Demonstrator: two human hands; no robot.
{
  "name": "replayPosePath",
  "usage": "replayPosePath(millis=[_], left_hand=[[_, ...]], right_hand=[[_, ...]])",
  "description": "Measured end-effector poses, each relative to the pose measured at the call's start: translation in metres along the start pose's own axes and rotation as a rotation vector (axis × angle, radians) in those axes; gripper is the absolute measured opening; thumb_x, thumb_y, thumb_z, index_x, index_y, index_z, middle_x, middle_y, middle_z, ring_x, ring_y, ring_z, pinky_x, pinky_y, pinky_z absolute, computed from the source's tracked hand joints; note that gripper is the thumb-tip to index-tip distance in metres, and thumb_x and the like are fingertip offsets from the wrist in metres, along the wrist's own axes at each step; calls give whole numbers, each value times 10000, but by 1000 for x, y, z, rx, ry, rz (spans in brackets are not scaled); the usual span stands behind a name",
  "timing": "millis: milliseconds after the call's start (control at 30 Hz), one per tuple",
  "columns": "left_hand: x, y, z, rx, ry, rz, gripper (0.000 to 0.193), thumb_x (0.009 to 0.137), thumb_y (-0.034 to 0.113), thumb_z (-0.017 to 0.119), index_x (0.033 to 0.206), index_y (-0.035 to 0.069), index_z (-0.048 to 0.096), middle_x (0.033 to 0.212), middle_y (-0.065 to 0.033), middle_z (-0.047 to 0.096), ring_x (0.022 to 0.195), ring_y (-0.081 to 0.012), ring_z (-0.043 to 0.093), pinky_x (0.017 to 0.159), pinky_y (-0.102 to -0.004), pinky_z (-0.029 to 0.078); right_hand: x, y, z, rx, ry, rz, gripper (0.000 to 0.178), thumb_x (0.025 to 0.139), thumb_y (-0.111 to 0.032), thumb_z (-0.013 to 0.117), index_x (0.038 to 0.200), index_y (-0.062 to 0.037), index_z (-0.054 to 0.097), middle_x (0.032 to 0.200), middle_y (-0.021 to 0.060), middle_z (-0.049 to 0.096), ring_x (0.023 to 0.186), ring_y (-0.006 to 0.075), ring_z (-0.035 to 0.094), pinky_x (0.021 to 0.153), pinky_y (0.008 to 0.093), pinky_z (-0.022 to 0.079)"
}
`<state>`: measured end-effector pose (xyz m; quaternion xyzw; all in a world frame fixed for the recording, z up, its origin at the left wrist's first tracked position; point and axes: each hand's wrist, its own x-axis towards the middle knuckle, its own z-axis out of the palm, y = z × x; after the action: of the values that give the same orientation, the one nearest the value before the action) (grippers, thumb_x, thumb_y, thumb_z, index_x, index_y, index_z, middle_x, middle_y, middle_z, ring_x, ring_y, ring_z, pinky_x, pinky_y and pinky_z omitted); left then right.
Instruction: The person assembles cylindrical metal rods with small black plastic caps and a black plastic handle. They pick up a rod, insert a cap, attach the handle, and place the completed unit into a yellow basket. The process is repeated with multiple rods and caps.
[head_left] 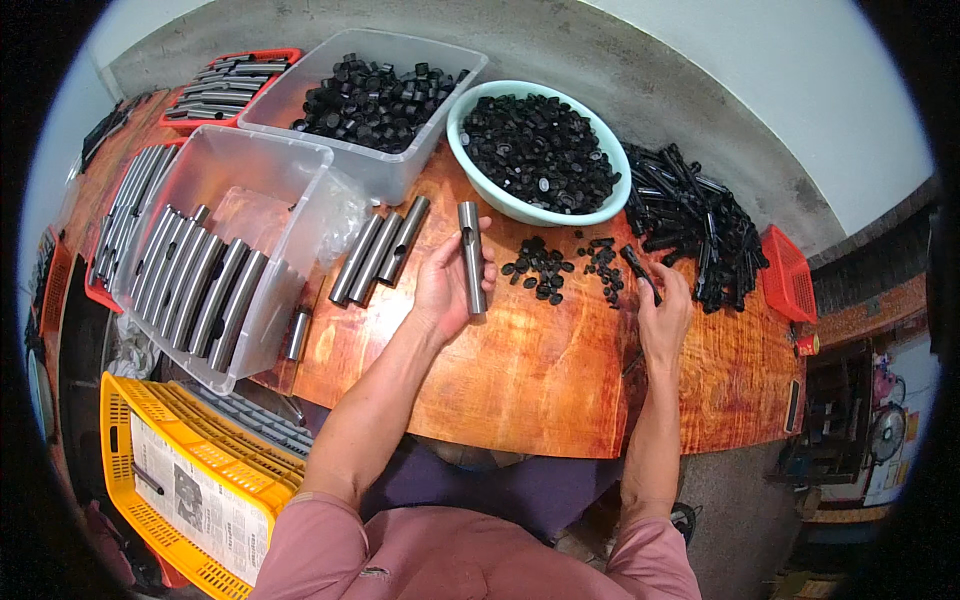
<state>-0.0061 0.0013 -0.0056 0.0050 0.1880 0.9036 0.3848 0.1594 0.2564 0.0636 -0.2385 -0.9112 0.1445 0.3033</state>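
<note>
In my left hand (440,285) a shiny metal tube (472,258) stands nearly upright in the view, with a dark slot near its upper part. My right hand (665,310) pinches a slim black plastic part (636,268) between thumb and fingers, just right of a scatter of small black pieces (604,268). A second little heap of black caps (540,268) lies on the wooden table between my hands. Left of my left hand, several metal tubes (378,250) rest side by side. A short metal tube (298,333) is by the clear bin.
A clear plastic bin (312,195) holds metal tubes; another bin (400,170) holds black caps. Beside it stands a pale green basin (540,212) of black pieces. Black plastic parts (700,225) are piled at right, near a red basket (790,275). A yellow crate (118,440) is at lower left.
</note>
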Motion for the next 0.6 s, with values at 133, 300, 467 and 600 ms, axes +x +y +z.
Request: replayPosePath(millis=[133,300,467,600], left_hand=[[-3,3,3,-16,-40,8,440,1050,349,412,1411,112,495,891,-59,620,735,-188,594,654,-320,497],[-2,3,8,-24,-5,-8,426,1052,322,422,1420,119,487,918,-69,619,742,-192,590,678,-332,506],[-1,2,4,-20,2,1,421,1085,339,354,1385,82,501,906,-61,592,763,-176,567,698,-307,473],[1,0,2,-42,2,-1,429,1082,354,368,1395,90,498,907,-60,594,761,-178,569,695,-310,483]], right_hand=[[-2,-26,5,89,-37,-68,282,893,-111,670,1154,-5,663,1127,166,652,1076,347,615,922,436,484],[-10,-54,14,222,-133,-114,261,886,-108,676,1122,4,675,1105,164,679,1010,337,662,878,406,523],[-6,-76,14,245,-198,-225,247,877,-63,677,1118,-5,680,1075,169,689,960,317,683,838,393,539],[26,-85,9,227,-153,-312,241,861,-41,694,1097,3,682,1051,161,692,951,313,685,832,392,541]])
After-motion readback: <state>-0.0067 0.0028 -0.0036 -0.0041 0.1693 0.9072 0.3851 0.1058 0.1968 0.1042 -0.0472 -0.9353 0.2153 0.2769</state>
